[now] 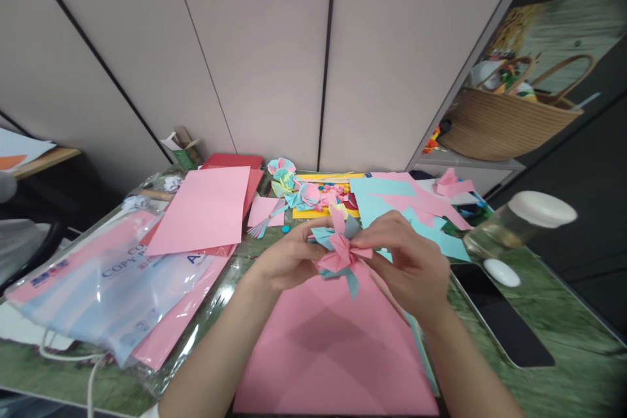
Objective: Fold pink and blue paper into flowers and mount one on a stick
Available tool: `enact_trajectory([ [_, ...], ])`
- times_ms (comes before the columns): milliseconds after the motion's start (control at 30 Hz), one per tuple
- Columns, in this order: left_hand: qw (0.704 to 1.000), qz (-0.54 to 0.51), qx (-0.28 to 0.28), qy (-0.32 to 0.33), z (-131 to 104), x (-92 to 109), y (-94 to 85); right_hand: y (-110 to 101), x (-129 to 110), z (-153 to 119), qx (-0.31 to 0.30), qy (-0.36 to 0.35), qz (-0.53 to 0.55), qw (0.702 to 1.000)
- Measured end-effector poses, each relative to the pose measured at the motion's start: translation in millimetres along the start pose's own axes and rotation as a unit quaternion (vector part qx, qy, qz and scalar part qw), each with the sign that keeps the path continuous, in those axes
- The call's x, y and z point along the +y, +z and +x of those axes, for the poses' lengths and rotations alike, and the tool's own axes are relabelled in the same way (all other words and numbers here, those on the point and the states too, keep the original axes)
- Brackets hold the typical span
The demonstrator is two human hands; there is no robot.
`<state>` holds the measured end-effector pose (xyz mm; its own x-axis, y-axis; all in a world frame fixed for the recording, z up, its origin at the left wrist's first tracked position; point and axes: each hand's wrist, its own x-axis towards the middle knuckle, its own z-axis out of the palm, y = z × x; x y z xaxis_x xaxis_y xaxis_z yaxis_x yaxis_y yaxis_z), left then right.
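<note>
A paper flower with pink and light blue petals is held up between both hands, above a large pink sheet. My left hand grips its left side, the thumb and fingers closed around the petals. On the right, my right hand pinches a pink petal between thumb and fingertips. Behind the hands, several finished-looking paper flowers lie beside a yellow tray with small pink and coloured pieces.
Pink sheets and a plastic paper bag lie left. Blue and pink scraps spread behind. A phone, white mouse-like object and lidded container are right. A woven basket stands on a shelf.
</note>
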<state>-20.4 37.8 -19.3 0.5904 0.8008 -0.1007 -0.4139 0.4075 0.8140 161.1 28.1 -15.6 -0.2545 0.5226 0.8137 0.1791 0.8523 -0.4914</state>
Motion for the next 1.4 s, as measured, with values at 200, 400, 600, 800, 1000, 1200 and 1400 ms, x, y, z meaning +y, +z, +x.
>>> enact_trajectory([
  [200,1.0,-0.023,-0.021,-0.004,0.1,-1.9,-3.1,6.0,2.6,-3.0,0.027,0.019,0.032,0.999],
  [400,0.999,0.0,-0.051,0.01,0.2,2.1,3.0,7.7,1.5,-5.5,0.035,0.001,0.024,0.999],
  [600,0.999,-0.002,-0.045,0.004,-0.8,2.5,5.0,6.6,1.2,-6.4,0.035,-0.02,0.01,0.999],
  [800,0.998,-0.023,-0.057,0.005,-1.9,3.3,6.7,14.5,-0.7,-8.3,0.076,0.037,0.094,0.992],
  [1000,0.999,-0.023,-0.042,-0.014,-3.5,3.5,4.9,16.4,2.6,-9.5,0.065,0.035,0.106,0.992],
  [1200,1.0,-0.009,-0.007,-0.013,-2.8,3.0,3.2,13.1,6.8,-11.0,0.049,0.017,0.062,0.997],
  [1400,0.999,-0.021,0.025,-0.016,0.8,-0.6,0.4,12.7,13.9,-11.6,0.05,-0.009,0.025,0.998],
])
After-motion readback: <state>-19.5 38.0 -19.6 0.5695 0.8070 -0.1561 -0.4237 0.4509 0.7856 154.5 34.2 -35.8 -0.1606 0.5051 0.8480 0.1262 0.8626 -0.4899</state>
